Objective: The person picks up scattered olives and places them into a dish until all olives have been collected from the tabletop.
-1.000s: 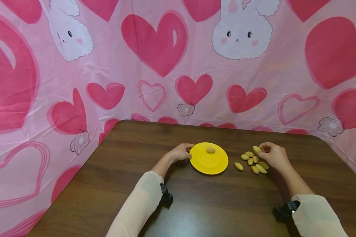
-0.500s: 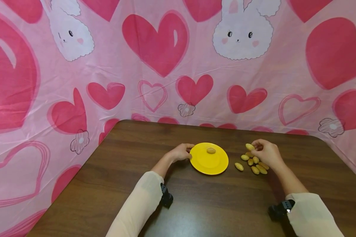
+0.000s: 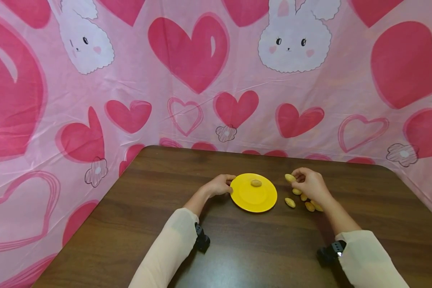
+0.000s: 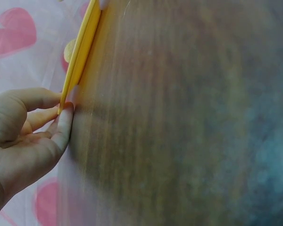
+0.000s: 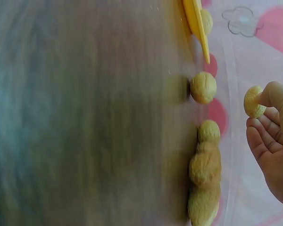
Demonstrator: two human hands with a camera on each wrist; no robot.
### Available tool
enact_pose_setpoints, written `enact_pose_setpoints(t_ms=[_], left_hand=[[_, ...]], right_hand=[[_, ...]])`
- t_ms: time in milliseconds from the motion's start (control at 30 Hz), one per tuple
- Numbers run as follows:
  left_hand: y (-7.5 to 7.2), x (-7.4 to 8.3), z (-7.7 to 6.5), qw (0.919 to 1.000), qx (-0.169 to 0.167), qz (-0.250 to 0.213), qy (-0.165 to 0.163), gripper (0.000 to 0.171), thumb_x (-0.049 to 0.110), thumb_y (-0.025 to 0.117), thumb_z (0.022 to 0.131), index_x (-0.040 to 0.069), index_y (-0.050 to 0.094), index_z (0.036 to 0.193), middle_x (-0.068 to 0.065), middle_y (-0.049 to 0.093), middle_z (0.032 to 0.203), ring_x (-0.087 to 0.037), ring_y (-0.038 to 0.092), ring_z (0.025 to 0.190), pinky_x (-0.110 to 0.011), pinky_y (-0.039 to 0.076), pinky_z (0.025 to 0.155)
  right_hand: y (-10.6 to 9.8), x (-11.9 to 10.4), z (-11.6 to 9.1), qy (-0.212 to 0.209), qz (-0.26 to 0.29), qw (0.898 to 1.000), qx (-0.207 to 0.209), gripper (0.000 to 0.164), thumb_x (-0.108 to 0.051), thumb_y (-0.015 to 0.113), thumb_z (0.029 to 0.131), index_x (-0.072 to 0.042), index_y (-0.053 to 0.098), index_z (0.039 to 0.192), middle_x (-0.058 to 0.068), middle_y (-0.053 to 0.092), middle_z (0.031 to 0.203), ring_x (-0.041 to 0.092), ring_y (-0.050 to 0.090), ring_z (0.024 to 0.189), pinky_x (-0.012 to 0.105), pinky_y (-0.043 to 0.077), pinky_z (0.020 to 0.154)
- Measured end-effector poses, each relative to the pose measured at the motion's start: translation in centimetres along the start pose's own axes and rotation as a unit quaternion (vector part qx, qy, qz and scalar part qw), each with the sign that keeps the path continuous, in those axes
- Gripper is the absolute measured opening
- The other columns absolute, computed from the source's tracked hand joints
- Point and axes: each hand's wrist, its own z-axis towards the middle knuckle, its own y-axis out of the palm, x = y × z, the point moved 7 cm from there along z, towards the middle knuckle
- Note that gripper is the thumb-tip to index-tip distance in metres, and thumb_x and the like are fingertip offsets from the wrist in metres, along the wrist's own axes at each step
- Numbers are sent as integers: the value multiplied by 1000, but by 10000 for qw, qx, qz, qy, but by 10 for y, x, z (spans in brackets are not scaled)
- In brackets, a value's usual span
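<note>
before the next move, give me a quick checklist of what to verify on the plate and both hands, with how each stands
1. Right hand pinching the oval piece: ok.
2. That piece lifted off the table: ok, the right wrist view shows a gap.
3. It is over the yellow plate: not ok, it is off the plate's right side.
4. Left hand holding the plate's rim: ok.
5. Room on the plate: ok, one piece lies there.
6. Firmness of the right hand's pinch: cannot tell.
</note>
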Motion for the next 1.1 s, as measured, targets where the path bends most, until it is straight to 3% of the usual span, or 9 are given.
enact_pose_setpoints(t_ms=[500, 833, 1100], left_hand=[[-1, -1, 0, 10000, -4, 87, 26, 60, 0, 61, 82, 4, 41, 138, -12, 55, 123, -22, 52, 94, -31, 48, 84], [0, 2, -1, 9999, 1, 151, 77, 59, -2, 60, 83, 2, 41, 138, -13, 54, 123, -23, 52, 96, -31, 47, 85], [-1, 1, 0, 10000, 11, 98, 1, 59, -2, 60, 83, 3, 41, 138, -13, 54, 124, -22, 51, 95, -31, 48, 84]], right_hand=[[27, -26, 13, -189, 17, 9996, -232, 24, -1, 69, 75, 4, 61, 97, 14, 61, 90, 28, 57, 80, 43, 50, 75], [44, -42, 20, -392, 65, 9985, -375, 24, -2, 71, 75, 3, 62, 96, 13, 61, 89, 26, 58, 79, 41, 50, 73], [62, -50, 24, -316, -15, 9968, -733, 23, -3, 71, 76, 1, 63, 96, 10, 58, 88, 24, 54, 79, 38, 50, 73]])
